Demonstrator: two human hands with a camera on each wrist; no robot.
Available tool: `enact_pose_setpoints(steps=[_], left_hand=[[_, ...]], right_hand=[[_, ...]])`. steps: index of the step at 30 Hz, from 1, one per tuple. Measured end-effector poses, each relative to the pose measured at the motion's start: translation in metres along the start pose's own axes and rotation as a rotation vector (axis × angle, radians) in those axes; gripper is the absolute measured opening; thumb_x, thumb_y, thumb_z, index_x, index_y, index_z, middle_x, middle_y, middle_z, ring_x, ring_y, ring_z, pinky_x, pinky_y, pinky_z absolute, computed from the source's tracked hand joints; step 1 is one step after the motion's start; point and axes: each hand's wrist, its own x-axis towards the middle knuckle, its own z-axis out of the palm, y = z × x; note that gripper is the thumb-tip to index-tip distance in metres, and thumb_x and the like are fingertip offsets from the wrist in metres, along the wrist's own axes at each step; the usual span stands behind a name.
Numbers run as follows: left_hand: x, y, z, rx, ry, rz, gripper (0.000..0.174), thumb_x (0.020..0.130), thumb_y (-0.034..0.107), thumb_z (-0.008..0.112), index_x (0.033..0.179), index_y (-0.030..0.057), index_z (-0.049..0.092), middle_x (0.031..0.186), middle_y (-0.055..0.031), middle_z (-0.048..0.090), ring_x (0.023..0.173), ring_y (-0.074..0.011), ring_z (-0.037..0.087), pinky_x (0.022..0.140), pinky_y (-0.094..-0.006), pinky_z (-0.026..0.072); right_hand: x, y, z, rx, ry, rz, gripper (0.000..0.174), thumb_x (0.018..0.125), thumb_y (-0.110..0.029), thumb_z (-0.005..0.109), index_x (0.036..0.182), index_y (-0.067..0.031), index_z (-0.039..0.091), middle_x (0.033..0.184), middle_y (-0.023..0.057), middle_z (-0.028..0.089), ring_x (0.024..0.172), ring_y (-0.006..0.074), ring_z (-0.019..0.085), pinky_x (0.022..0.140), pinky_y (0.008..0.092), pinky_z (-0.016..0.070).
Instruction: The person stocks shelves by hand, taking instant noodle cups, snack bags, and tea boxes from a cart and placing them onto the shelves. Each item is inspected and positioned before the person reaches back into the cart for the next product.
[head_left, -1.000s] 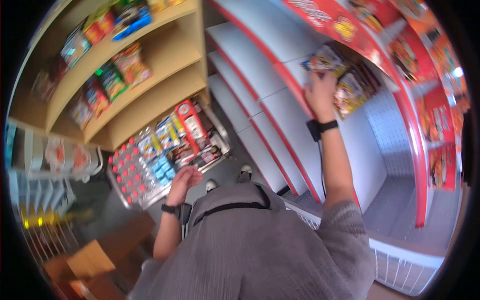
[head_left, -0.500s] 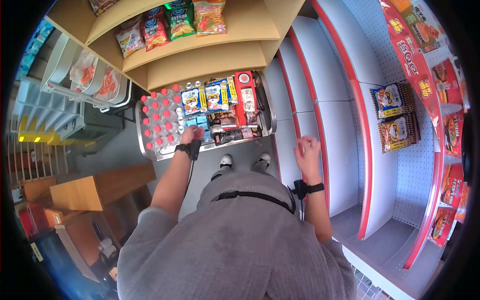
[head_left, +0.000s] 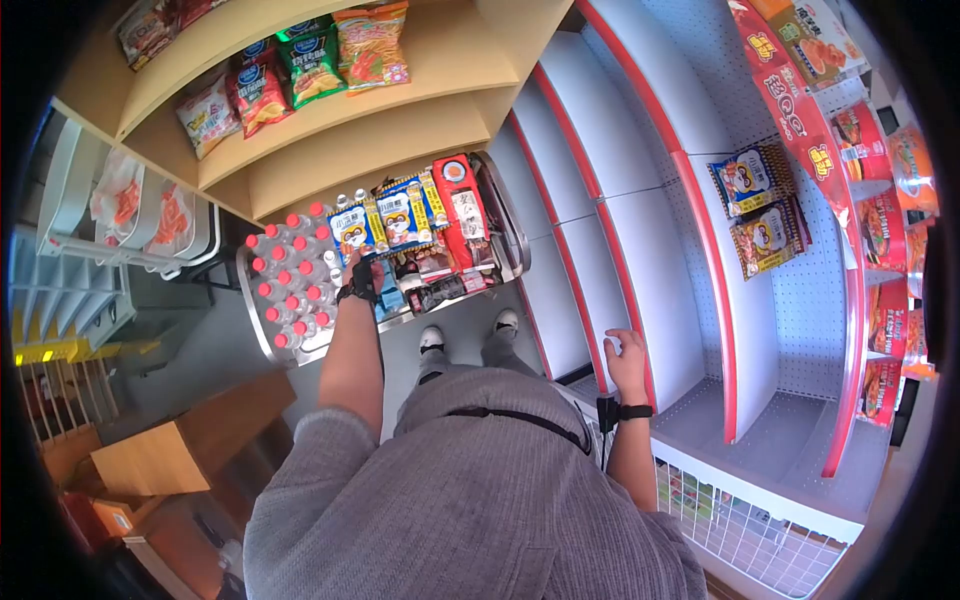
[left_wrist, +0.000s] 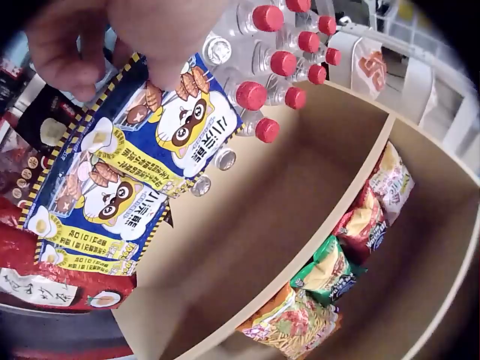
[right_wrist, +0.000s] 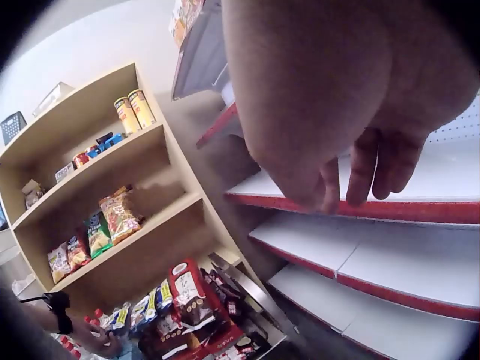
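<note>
At the metal cart, my left hand (left_wrist: 127, 37) has its fingers at the near edge of a blue snack bag (left_wrist: 184, 120) with a cartoon raccoon. Some fingers overlap the bag; I cannot tell whether they pinch it. A matching bag (head_left: 403, 213) lies right beside it, next to a red packet (head_left: 463, 210). In the head view, my right hand (head_left: 627, 362) hangs in front of the low shelves with loosely bent fingers and holds nothing. Two raccoon bags, one blue (head_left: 745, 183) and one yellow (head_left: 768, 238), lie on a white shelf at the right.
Clear bottles with red caps (head_left: 290, 275) fill the cart's left side, and its metal rim (head_left: 520, 240) curves round the right end. Behind stands a wooden shelf (head_left: 380, 130) with chip bags (head_left: 310, 65). White shelves with red edges (head_left: 610, 200) rise on the right, above a wire basket (head_left: 740, 510).
My right hand has left the bags on the white shelf and dropped to my side. My left hand has reached forward to the blue snack bag on the cart.
</note>
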Motion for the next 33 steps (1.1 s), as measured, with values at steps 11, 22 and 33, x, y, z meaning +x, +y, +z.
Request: enact_pose_setpoints(steps=[11, 22, 33], left_hand=[[-0.029, -0.004, -0.003, 0.149, -0.089, -0.007, 0.021, 0.101, 0.026, 0.064, 0.107, 0.0056, 0.063, 0.078, -0.0075, 0.065, 0.057, -0.0154, 0.063, 0.044, -0.0207, 0.0519], [-0.181, -0.077, 0.015, 0.170, -0.157, 0.003, 0.012, 0.096, 0.013, 0.067, 0.105, 0.0064, 0.061, 0.091, -0.0050, 0.068, 0.073, -0.0117, 0.063, 0.061, -0.0198, 0.0534], [-0.235, -0.198, 0.111, 0.601, -0.498, -0.453, 0.024, 0.098, 0.013, 0.066, 0.119, 0.0037, 0.060, 0.109, -0.0084, 0.069, 0.092, -0.0156, 0.065, 0.080, -0.0232, 0.0545]], right_hand=[[0.014, 0.004, 0.006, -0.001, -0.105, -0.028, 0.017, 0.086, -0.009, 0.070, 0.103, -0.0045, 0.071, 0.106, 0.0204, 0.068, 0.106, 0.0421, 0.062, 0.094, 0.0469, 0.0495], [0.059, -0.043, 0.042, 0.221, -0.332, -0.185, 0.025, 0.089, -0.007, 0.068, 0.113, -0.0040, 0.068, 0.112, 0.0162, 0.069, 0.108, 0.0348, 0.065, 0.096, 0.0423, 0.0515], [0.069, -0.143, -0.004, 0.656, -0.378, -0.468, 0.045, 0.088, -0.006, 0.072, 0.132, -0.0109, 0.064, 0.117, 0.0143, 0.065, 0.114, 0.0311, 0.063, 0.097, 0.0384, 0.0505]])
